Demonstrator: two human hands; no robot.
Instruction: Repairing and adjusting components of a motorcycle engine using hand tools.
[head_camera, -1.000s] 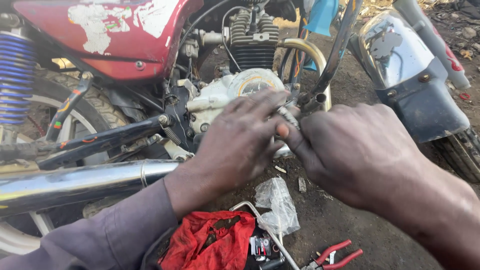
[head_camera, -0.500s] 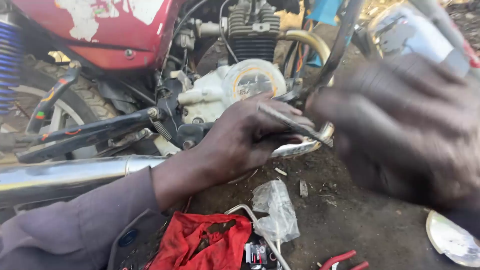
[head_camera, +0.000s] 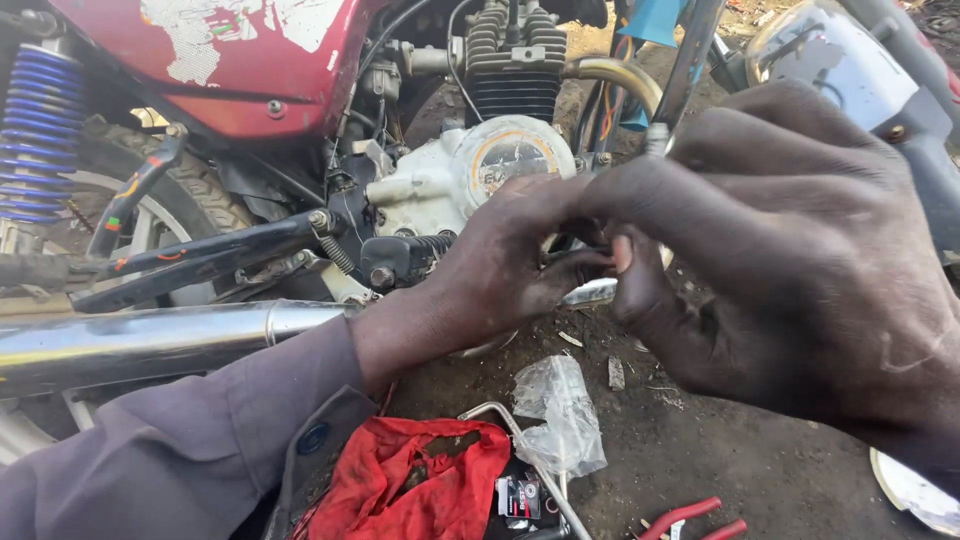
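Metal, small and dark: a slim part (head_camera: 575, 255) sits pinched between the left hand (head_camera: 500, 265) and the right hand (head_camera: 790, 250), both closed on it with fingertips meeting; exact kind of part not discernible. Grip looks like a two-sided hold for steadying. Behind the hands, the motorcycle engine cover (head_camera: 480, 170) and chrome exhaust pipe (head_camera: 150, 345). Below them on the dirt, a red cloth (head_camera: 410, 480), crumpled clear plastic bag (head_camera: 565, 415), red-handled pliers (head_camera: 690, 515). The right hand blocks much of the view.
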